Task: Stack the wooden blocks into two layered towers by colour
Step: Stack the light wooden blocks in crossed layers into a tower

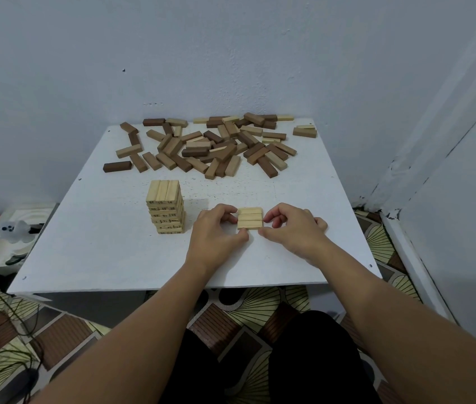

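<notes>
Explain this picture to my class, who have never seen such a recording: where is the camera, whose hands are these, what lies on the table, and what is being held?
There is one picture, from a camera worn on a person's head, looking down at their own bare hands. The left hand and right hand press from either side on a row of three pale blocks lying flat on the white table. Left of them stands a pale tower with printed numbers. At the far edge lies a loose pile of blocks, pale, tan and dark brown.
</notes>
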`<state>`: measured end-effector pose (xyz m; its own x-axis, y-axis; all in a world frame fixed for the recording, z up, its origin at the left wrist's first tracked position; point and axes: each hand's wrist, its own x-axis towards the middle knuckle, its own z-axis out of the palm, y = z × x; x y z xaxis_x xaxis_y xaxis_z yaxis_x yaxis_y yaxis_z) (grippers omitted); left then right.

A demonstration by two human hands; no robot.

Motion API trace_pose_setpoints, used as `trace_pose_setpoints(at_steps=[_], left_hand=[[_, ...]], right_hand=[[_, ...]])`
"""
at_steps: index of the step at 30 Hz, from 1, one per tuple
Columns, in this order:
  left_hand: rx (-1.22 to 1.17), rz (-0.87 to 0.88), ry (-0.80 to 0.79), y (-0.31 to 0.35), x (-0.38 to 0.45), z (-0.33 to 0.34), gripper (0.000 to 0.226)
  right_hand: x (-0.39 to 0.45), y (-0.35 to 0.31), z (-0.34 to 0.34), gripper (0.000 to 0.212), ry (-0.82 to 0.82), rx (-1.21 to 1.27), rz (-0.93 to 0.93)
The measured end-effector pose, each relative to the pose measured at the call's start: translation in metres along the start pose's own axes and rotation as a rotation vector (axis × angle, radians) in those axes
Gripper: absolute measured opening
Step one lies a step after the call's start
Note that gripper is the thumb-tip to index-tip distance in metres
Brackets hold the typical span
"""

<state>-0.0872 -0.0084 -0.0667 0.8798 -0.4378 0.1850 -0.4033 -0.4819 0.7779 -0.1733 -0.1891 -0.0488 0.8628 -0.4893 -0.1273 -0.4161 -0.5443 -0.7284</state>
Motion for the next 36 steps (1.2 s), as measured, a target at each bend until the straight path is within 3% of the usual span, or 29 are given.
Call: trace_pose_setpoints(at_steps=[28, 32, 36], left_hand=[[-0.059, -0.030, 0.019, -0.001, 0.001, 0.000, 0.045], [-0.038, -0.052, -0.070, 0.003, 0.006, -0.007, 0.057], [0.028, -0.137, -0.267, 0.017, 0.026, -0.018, 0.076]], right_hand=[[0.000, -0.001, -0.001, 0.025, -0.004, 0.013, 0.016], [0.001, -0.004, -0.008, 0.043, -0.051, -0.011, 0.004], [0.008, -0.010, -0.017, 0.062, -0.116, -0.099, -0.013]])
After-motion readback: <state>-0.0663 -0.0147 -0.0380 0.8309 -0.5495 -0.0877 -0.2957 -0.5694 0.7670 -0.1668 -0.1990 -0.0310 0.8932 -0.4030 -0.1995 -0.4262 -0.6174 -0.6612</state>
